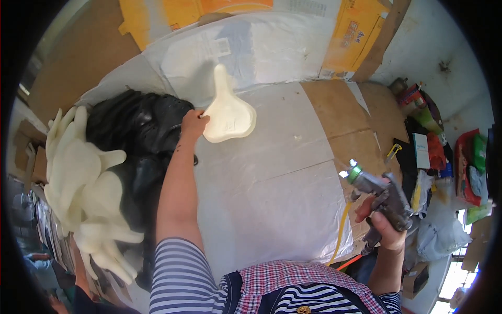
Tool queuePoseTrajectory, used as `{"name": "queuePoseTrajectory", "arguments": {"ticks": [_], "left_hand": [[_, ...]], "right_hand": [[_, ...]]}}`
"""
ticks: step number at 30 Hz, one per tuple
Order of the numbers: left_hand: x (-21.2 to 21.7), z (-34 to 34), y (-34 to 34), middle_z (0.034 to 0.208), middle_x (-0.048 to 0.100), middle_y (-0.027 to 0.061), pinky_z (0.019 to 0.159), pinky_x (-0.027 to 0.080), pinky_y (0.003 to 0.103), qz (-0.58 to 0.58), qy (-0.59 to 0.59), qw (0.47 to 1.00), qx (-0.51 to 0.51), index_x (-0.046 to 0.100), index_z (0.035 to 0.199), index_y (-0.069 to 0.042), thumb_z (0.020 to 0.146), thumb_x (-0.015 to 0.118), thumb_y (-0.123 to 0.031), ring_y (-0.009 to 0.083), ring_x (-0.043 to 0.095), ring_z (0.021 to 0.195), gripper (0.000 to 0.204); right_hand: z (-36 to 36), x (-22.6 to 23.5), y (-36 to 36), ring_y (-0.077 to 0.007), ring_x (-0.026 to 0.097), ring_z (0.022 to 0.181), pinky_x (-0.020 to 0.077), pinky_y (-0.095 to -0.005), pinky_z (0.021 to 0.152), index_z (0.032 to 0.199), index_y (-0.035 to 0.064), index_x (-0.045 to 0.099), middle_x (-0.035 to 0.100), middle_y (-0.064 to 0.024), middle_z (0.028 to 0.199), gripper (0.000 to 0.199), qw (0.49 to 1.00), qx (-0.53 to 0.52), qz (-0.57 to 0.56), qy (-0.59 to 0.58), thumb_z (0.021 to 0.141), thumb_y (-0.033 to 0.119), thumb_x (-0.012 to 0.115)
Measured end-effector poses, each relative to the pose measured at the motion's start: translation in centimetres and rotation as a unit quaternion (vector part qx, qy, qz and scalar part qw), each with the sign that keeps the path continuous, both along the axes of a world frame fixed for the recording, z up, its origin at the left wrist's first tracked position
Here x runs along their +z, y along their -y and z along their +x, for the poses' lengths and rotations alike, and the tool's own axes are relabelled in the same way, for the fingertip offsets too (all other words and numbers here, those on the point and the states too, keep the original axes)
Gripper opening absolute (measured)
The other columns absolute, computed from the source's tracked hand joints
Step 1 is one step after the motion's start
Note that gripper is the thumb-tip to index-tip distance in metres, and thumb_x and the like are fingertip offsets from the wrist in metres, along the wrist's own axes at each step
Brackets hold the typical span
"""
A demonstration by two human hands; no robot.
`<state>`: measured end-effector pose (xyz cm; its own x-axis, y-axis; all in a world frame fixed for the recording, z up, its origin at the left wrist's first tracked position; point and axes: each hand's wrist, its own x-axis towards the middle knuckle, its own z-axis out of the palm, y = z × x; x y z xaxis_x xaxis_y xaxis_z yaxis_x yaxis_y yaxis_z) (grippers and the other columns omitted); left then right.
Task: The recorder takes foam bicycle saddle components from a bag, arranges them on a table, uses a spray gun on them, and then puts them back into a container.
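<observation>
A cream foam bicycle-saddle pad is gripped at its left edge by my left hand, its narrow nose pointing away from me. It is over the far part of the covered table, near the upright back sheet. My right hand is wrapped round the handle of a metal spray gun with a green ring near its nozzle. The gun's nozzle points up and left, well apart from the pad. A yellow hose runs down beside the gun.
Left of my arm lie a heap of black saddle-shaped pieces and a pile of cream foam pads. A yellow-handled cutter, bags and boxes crowd the right side. Cardboard and plastic sheeting cover the table. Another person's arm shows at lower left.
</observation>
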<state>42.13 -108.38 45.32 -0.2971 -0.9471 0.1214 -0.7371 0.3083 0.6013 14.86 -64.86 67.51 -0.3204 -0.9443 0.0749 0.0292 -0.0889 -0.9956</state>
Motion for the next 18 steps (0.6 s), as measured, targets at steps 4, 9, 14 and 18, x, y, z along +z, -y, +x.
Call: {"name": "queuePoseTrajectory", "arguments": {"ticks": [4, 9, 14, 18], "left_hand": [[7.0, 11.5, 0.2, 0.084, 0.064, 0.0112, 0.043, 0.049, 0.036, 0.162, -0.252, 0.944, 0.136, 0.064, 0.087, -0.001, 0.071, 0.067, -0.018, 0.0236, 0.064, 0.063, 0.024], [20.2, 28.5, -5.5, 0.115, 0.049, 0.0171, 0.085, 0.05, 0.042, -0.136, -0.666, 0.713, 0.175, 0.032, 0.125, 0.002, 0.09, 0.053, -0.018, 0.0342, 0.056, 0.096, 0.046], [15.8, 33.7, -19.1, 0.103, 0.055, 0.0104, 0.081, 0.051, 0.038, -0.159, -0.665, 0.7, 0.204, 0.048, 0.113, -0.001, 0.09, 0.053, -0.02, 0.0258, 0.059, 0.087, 0.031], [3.9, 25.7, -34.3, 0.076, 0.06, 0.0016, 0.058, 0.05, 0.029, 0.071, -0.614, 0.691, 0.375, 0.057, 0.098, -0.01, 0.082, 0.058, -0.02, 0.0146, 0.059, 0.064, 0.019]], "right_hand": [[0.2, 0.1, -0.3, -0.0195, 0.059, 0.076, 0.0485, -0.0341, 0.071, 0.132, -0.0001, 0.038, 0.059, -0.0138, 0.093, 0.062, 0.998, 0.043, -0.033, -0.011, 0.076, 0.008, 0.064], [1.1, -3.2, 0.0, -0.0151, 0.058, 0.082, 0.0495, -0.0313, 0.074, 0.128, -0.0014, 0.042, 0.059, -0.0088, 0.09, 0.057, 0.99, 0.116, 0.049, -0.06, 0.077, 0.005, 0.066], [-0.5, -11.6, -1.9, -0.015, 0.059, 0.082, 0.0505, -0.0329, 0.072, 0.125, 0.0028, 0.047, 0.061, -0.0078, 0.09, 0.054, 0.964, 0.119, 0.135, -0.197, 0.076, 0.011, 0.069], [-2.9, -14.4, -4.3, -0.0284, 0.061, 0.091, 0.0477, -0.0371, 0.08, 0.127, 0.0045, 0.043, 0.061, -0.0184, 0.1, 0.063, 0.885, 0.075, 0.172, -0.426, 0.071, 0.015, 0.07]]}}
